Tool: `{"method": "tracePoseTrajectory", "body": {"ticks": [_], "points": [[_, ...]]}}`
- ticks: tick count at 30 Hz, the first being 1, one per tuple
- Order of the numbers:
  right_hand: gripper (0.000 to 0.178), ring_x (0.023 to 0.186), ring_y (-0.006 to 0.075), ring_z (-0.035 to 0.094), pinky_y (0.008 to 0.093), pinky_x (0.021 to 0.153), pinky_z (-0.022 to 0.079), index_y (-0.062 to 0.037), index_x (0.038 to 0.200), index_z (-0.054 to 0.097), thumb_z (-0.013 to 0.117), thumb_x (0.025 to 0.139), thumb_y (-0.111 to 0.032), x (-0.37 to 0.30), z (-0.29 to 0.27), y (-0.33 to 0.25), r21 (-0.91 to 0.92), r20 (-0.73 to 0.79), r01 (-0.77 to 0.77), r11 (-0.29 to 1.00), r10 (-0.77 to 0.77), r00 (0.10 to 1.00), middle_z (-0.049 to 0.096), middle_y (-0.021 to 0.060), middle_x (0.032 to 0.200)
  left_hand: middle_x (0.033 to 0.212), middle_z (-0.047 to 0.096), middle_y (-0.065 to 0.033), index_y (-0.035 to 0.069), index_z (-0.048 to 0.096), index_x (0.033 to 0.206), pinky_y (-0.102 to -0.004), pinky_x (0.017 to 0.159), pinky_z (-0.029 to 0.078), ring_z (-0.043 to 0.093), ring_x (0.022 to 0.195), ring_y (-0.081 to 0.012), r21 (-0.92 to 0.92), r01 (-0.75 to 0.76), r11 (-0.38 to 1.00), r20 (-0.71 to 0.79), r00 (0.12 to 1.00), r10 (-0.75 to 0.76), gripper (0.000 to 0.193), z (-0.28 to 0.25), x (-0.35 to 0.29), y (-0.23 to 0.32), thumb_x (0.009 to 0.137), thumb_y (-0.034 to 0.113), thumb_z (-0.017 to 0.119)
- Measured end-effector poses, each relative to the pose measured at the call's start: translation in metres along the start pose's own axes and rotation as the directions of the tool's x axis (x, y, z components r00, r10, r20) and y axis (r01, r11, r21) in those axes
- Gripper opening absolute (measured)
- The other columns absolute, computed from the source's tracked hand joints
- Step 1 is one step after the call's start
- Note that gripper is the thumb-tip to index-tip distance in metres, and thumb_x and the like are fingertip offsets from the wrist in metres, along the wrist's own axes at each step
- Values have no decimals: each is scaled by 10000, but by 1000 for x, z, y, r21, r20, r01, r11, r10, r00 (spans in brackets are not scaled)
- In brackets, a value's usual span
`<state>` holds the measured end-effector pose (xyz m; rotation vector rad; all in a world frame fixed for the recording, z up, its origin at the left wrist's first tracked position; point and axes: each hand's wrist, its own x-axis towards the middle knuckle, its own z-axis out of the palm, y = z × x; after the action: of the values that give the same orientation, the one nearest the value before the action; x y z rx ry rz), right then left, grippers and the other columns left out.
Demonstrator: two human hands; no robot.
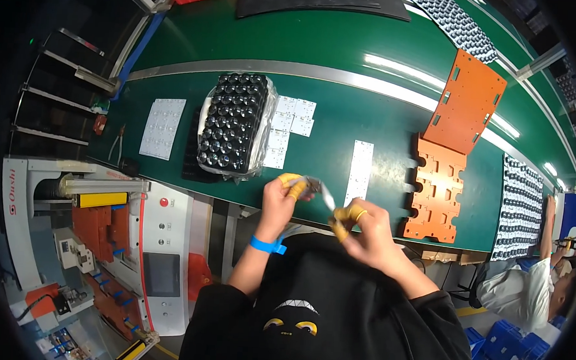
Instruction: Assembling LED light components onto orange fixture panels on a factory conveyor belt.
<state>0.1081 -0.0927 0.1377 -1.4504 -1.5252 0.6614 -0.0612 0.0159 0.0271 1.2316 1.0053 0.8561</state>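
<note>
Both my hands are raised at the near edge of the green bench, with yellow covers on several fingertips. My left hand, with a blue band at the wrist, is closed on a small thin grey-and-white piece, its kind unclear. The fingers of my right hand are pinched at the piece's lower right end. Just beyond lies a white perforated strip board. A stack of black lens arrays in clear plastic wrap stands to the left, beside several small white boards.
An orange slotted fixture lies to the right, with an orange plate tilted behind it. White panels with black lenses are farther right, near another person. A machine stands at the lower left. A white sheet lies far left.
</note>
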Motion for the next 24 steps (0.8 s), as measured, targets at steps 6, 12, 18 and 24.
{"method": "tracePoseTrajectory", "body": {"ticks": [6, 12, 18, 24], "points": [[162, 516, 141, 605, 257, 411, 468, 36, 756, 610, 757, 789, -24, 5, -29, 24, 743, 599, -636, 208, 218, 771, 643, 100, 749, 865, 646, -117, 62, 573, 970, -355, 692, 547, 661, 715, -254, -805, 393, 443, 526, 820, 228, 337, -27, -33, -14, 762, 195, 803], [123, 634, 142, 553, 317, 571, 452, -3, 844, 573, 687, 836, -50, 24, -8, 75, -189, -126, -279, 941, 259, 958, 552, 60, 694, 966, 700, -129, -84, 657, 1022, -279, 710, 533, 674, 809, -166, -138, 152, 979, 96, 986, -139, 164, -7, -25, 13, 917, 38, 626], [96, 574, 105, 554, 257, 516, 431, -6, 828, 637, 729, 801, -10, 27, -8, 49, 654, 258, -322, 685, 198, 946, 614, 49, 778, 894, 697, -112, -73, 662, 1021, -295, 706, 550, 672, 796, -158, -82, 130, 988, -98, 986, -138, 170, -7, -20, -3, 903, 48, 651], [180, 631, 123, 587, 273, 569, 456, 53, 918, 661, 692, 879, -119, 55, -13, 99, 206, 140, -460, 864, 439, 888, 669, 65, 768, 937, 692, -178, -53, 616, 1036, -344, 734, 577, 697, 858, -248, -537, 356, 765, 472, 878, -77, 159, -6, -26, 20, 897, 24, 633]]}}
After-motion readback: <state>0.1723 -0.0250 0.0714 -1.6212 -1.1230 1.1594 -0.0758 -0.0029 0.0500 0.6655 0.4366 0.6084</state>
